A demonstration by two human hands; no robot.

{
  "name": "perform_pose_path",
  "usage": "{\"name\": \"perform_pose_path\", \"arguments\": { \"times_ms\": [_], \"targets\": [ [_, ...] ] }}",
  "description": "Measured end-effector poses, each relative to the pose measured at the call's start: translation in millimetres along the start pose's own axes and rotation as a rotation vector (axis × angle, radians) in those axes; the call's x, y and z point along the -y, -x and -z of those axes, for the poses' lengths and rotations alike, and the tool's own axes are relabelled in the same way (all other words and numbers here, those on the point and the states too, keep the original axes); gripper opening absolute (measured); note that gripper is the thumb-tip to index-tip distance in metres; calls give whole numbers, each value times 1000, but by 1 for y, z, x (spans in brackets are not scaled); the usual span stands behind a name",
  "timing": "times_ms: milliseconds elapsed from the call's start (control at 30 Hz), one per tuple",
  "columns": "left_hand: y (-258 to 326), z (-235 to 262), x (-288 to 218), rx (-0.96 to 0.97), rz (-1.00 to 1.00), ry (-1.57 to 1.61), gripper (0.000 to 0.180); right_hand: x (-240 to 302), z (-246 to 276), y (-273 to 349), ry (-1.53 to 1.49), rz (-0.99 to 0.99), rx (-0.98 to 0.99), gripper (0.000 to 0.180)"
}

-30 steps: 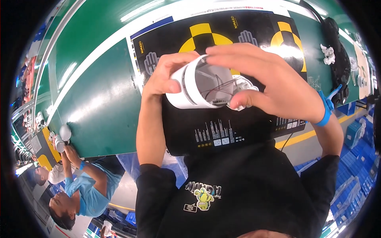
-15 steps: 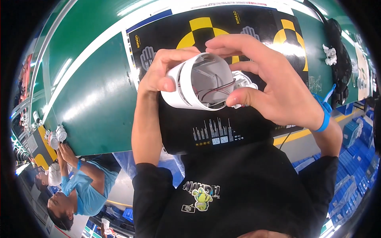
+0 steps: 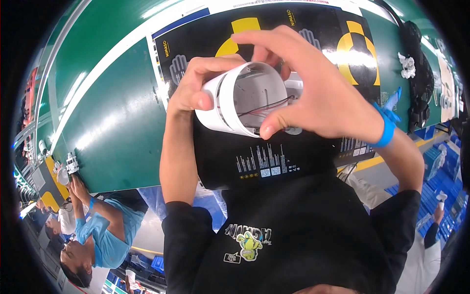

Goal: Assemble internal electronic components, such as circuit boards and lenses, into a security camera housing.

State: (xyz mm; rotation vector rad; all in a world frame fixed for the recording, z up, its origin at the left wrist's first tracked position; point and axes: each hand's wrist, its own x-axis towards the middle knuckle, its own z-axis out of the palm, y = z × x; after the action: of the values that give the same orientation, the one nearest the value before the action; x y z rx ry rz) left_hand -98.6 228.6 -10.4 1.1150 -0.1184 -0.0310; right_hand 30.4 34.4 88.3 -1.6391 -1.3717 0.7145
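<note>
Both hands grip a white cylindrical housing (image 3: pixel 245 100) with wires inside: left hand (image 3: pixel 196 83) wrapped around its side, right hand (image 3: pixel 318 93) pinching its rim, above a black mat (image 3: pixel 274 157) on a green table (image 3: pixel 112 112)

Your left hand (image 3: pixel 198 85) is raised in front of you, fingers curled and thumb laid flat with its nail facing the camera, clasped around what it holds. Its bare forearm runs straight down to a black sleeve at the elbow. Your right hand (image 3: pixel 318 93) arches over from the other side, fingers bent and spread, with the thumb tip pressing in from below. A blue wristband (image 3: pixel 387 130) circles your right wrist, and that forearm angles down and outward to its black sleeve.
</note>
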Motion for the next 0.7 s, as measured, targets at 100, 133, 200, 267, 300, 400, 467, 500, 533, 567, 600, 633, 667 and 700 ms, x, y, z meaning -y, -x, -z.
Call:
{"name": "perform_pose_path", "arguments": {
  "times_ms": [100, 133, 200, 267, 300, 400, 467, 500, 533, 567, 600, 633, 667, 700],
  "targets": [
    [-1, -4, -1, 24, 14, 6, 80, -19, -5, -11, -60, -87, 85, 98],
    [-2, -6, -1, 10, 27, -12, 78, -25, -8, -13, -18, -34, 116, 100],
    [-3, -7, -3, 20, 28, -47, 74, -26, -11, -14, 7, 1, 193, 105],
    [-2, -8, -5, 30, 41, -53, 73, -21, -13, -13, 24, 8, 182, 106],
    [-2, -8, -6, 46, 51, -66, 73, -19, -15, -12, 46, 20, 163, 107],
    [0, -9, -9, 65, 134, -243, 64, -15, -21, -4, 45, 27, 172, 114],
    [-2, -8, -6, 77, 83, -263, 62, -19, -23, 3, 51, 35, 132, 118],
    [-5, -8, -6, 86, 77, -266, 62, -20, -23, 6, 43, 50, 82, 118],
    [-4, -8, -7, 92, 79, -272, 62, -19, -25, 9, 28, 69, 32, 117],
    [-3, -7, -6, 101, 145, -235, 63, -16, -24, 11, 79, 70, 77, 114],
    [-4, -7, -6, 117, 154, -243, 63, -15, -21, 12, 78, 68, 57, 114],
    [-2, -8, -4, 103, 136, -249, 64, -13, -20, 15, 159, 108, 86, 112],
    [-3, -9, -4, 90, 117, -254, 64, -10, -17, 17, 242, 146, 116, 110],
    [-4, -8, -4, 102, 47, -359, 66, -9, -3, 18, 260, 164, 133, 98]
  ]
}}
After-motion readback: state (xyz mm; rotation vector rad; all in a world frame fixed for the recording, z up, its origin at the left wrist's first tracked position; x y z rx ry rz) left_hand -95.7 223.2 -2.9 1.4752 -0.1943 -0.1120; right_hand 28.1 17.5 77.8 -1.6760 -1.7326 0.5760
